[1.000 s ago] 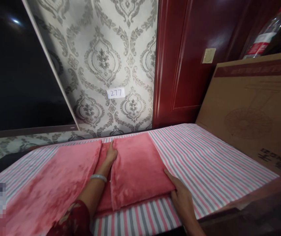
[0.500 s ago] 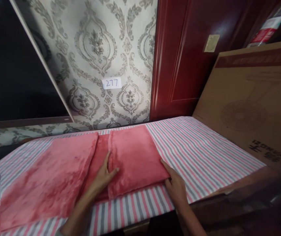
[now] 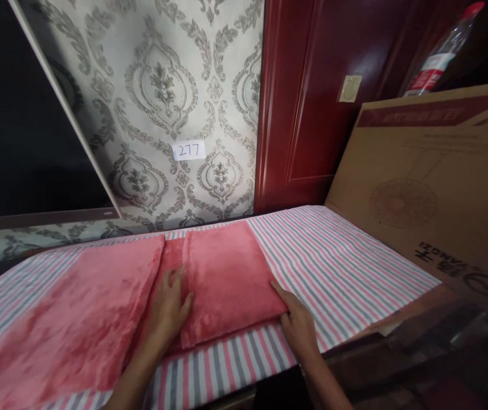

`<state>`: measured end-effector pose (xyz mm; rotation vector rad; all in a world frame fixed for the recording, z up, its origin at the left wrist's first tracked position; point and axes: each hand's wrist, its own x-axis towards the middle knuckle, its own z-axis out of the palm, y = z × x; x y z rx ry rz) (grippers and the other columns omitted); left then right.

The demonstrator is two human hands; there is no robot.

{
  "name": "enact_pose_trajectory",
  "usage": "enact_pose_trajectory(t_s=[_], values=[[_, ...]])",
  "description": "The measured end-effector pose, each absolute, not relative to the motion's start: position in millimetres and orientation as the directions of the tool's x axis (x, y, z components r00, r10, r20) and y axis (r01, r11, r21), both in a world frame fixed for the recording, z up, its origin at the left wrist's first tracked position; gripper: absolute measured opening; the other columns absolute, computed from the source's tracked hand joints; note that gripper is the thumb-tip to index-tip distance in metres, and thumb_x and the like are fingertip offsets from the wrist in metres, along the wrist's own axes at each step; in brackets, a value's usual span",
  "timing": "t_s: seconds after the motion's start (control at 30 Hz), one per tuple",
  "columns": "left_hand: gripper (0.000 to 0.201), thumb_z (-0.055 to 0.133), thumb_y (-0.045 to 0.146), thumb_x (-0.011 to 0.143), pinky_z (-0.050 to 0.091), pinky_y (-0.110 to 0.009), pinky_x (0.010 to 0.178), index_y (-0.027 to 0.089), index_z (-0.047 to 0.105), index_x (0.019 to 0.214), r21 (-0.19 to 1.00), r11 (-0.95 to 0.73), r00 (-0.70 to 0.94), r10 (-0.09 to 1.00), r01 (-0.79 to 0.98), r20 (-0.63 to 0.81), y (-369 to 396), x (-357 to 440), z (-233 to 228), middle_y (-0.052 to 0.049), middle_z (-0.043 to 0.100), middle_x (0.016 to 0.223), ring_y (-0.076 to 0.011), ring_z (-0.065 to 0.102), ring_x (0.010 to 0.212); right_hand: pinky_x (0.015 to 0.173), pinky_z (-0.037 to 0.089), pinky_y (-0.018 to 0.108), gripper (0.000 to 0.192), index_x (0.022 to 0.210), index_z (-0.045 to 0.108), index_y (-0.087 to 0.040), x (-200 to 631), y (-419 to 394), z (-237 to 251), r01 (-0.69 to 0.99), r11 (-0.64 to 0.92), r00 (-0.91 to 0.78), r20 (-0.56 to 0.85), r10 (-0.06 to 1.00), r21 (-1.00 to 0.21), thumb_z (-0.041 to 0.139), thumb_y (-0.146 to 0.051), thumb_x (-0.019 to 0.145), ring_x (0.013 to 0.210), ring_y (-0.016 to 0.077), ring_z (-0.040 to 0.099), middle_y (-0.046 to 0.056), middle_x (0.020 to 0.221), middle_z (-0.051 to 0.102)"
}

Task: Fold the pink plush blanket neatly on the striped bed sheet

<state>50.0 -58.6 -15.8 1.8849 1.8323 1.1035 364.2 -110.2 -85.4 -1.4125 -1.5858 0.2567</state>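
A pink plush cloth (image 3: 226, 273) lies on the striped cover, its left and right sides folded inward with a darker strip between them. My left hand (image 3: 169, 307) rests on that strip beside the inner edge of the right fold, thumb and fingers apart. At the right fold's outer edge is my right hand (image 3: 299, 322), its forefinger along the edge and its other fingers curled by the near corner, gripping the cloth there. Some of the right fingertips are hidden.
The striped cover (image 3: 324, 256) spreads beneath the cloth. At the right stands a large cardboard box (image 3: 435, 148) with a plastic bottle (image 3: 435, 62) on or behind its top. A dark screen (image 3: 25, 114) is at the left, and a paper marked 277 (image 3: 189, 150) hangs on the patterned wall.
My left hand has slid slightly left and its fingers have drawn off the right fold's inner edge. My right hand stays at the outer edge. The whole view has shifted a little.
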Motion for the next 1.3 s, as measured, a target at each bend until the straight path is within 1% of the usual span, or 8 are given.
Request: enact_pose_trajectory(t_s=[0.1,0.23,0.37,0.53,0.63,0.8,0.97,1.3], values=[[0.060,0.059,0.033,0.083,0.028,-0.048,0.121,0.022,0.052,0.142,0.467,-0.253,0.093,0.936,0.847,0.338,-51,77,8,-0.014,0.041,0.157,-0.0331,0.035,0.146,0.106,0.051,0.037,0.077,0.141,0.058,-0.025,363,-109,-88,0.669,0.320,0.126,0.526,0.841,-0.671,0.038,-0.003,0.071,0.125,0.0191,0.061,0.004,0.137,0.064],[0.067,0.053,0.037,0.091,0.022,-0.045,0.123,0.020,0.037,0.153,0.335,-0.406,0.393,0.913,0.850,0.108,-17,139,39,-0.013,0.027,0.165,-0.0284,0.023,0.152,0.109,0.048,0.038,0.080,0.139,0.060,-0.027,361,-108,-94,0.706,0.292,0.155,0.543,0.826,-0.646,0.039,0.002,0.069,0.135,0.0204,0.053,0.003,0.150,0.052],[0.070,0.047,0.041,0.095,0.011,-0.061,0.121,0.021,0.025,0.159,0.222,-0.394,0.404,0.915,0.892,0.002,23,181,44,-0.014,0.010,0.168,-0.0333,0.009,0.154,0.108,0.049,0.038,0.082,0.139,0.061,-0.031,361,-105,-104,0.708,0.284,0.151,0.531,0.834,-0.647,0.039,0.004,0.068,0.135,0.0205,0.053,0.001,0.152,0.050],[0.069,0.037,0.053,0.097,0.008,-0.070,0.117,0.022,0.026,0.158,0.126,-0.389,0.394,0.919,0.913,-0.019,41,182,4,-0.013,0.013,0.167,-0.0398,0.008,0.153,0.111,0.047,0.040,0.078,0.133,0.066,-0.028,361,-103,-114,0.700,0.311,0.142,0.551,0.822,-0.643,0.038,0.003,0.067,0.134,0.0213,0.054,0.004,0.146,0.057],[0.070,0.038,0.055,0.096,0.008,-0.070,0.117,0.024,0.028,0.158,0.126,-0.390,0.395,0.918,0.912,-0.017,43,177,-7,-0.012,0.016,0.167,-0.0403,0.009,0.153,0.109,0.049,0.040,0.076,0.133,0.066,-0.027,362,-103,-115,0.695,0.331,0.126,0.561,0.818,-0.639,0.038,0.002,0.069,0.133,0.0209,0.055,0.004,0.144,0.058],[0.069,0.038,0.050,0.095,0.025,-0.065,0.115,0.019,0.031,0.156,0.203,-0.336,0.353,0.934,0.920,-0.054,73,187,24,-0.019,0.027,0.163,-0.0384,0.028,0.149,0.108,0.051,0.036,0.079,0.136,0.063,-0.032,362,-103,-115,0.700,0.363,0.113,0.597,0.794,-0.615,0.039,0.000,0.067,0.132,0.0186,0.055,-0.001,0.144,0.058],[0.069,0.037,0.045,0.096,0.010,-0.062,0.121,0.018,0.025,0.158,0.168,-0.389,0.396,0.918,0.906,-0.006,121,209,34,-0.015,0.020,0.166,-0.0305,0.016,0.154,0.108,0.049,0.035,0.080,0.138,0.061,-0.033,363,-102,-119,0.708,0.363,0.082,0.580,0.811,-0.606,0.041,0.000,0.068,0.134,0.0202,0.054,-0.001,0.150,0.053],[0.072,0.026,0.058,0.097,0.009,-0.064,0.120,0.021,0.023,0.159,0.158,-0.388,0.391,0.920,0.908,0.017,137,213,-23,-0.014,0.021,0.166,-0.0347,0.016,0.153,0.104,0.053,0.036,0.069,0.140,0.059,-0.034,379,-105,-137,0.701,0.396,-0.013,0.544,0.839,-0.593,0.048,-0.007,0.078,0.131,0.0259,0.057,0.001,0.145,0.057]])
